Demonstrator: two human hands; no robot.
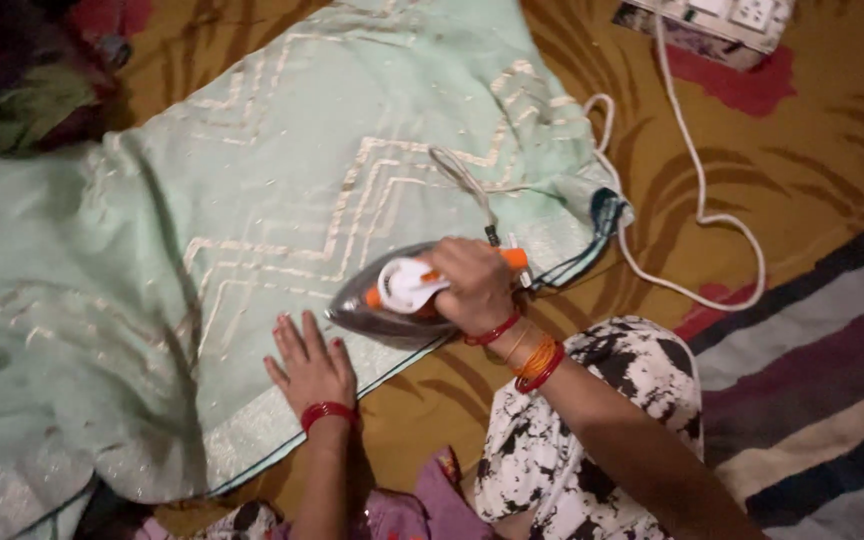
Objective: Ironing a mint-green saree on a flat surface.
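Iron (402, 295) on garment (252, 230) — power strip (722, 25) far right, behind.

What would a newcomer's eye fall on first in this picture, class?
First, the pale green cloth with zigzag trim, spread over the patterned floor covering across the left and centre. On its lower edge the right hand grips an iron, while the left hand lies flat on the cloth beside it. A white cord loops away at upper right.
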